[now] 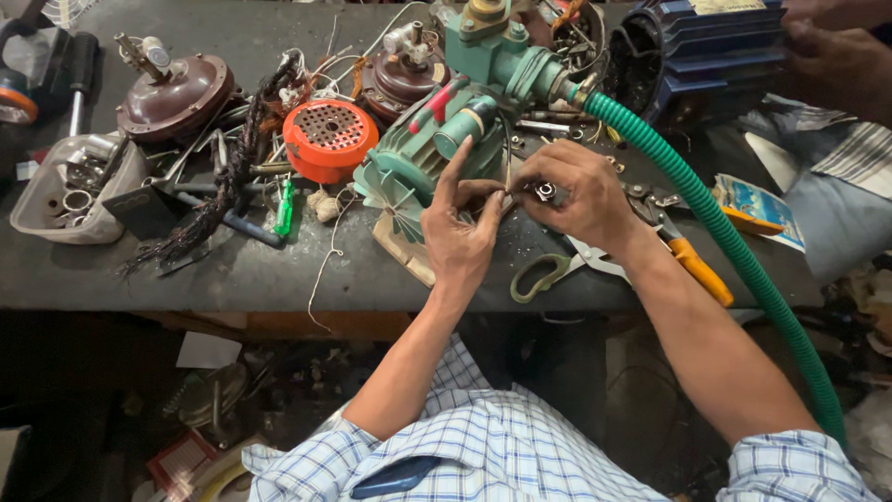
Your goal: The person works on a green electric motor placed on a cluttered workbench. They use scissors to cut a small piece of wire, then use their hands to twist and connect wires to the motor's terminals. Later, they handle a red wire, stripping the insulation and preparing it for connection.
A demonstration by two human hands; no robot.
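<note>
Left hand (462, 226): was pinched on a thin wire (507, 163).
Right hand (567, 191): was closed on a small metal part (544, 191).
Green motor (418, 153): at eleven o'clock, left opened, unassembled.

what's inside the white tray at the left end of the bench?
The white tray holds loose metal parts: rings, bearing-like pieces and small fittings, piled together. Whatever lies under the pile, and the tray's floor, is covered. Both hands work elsewhere, by the green motor.
</note>
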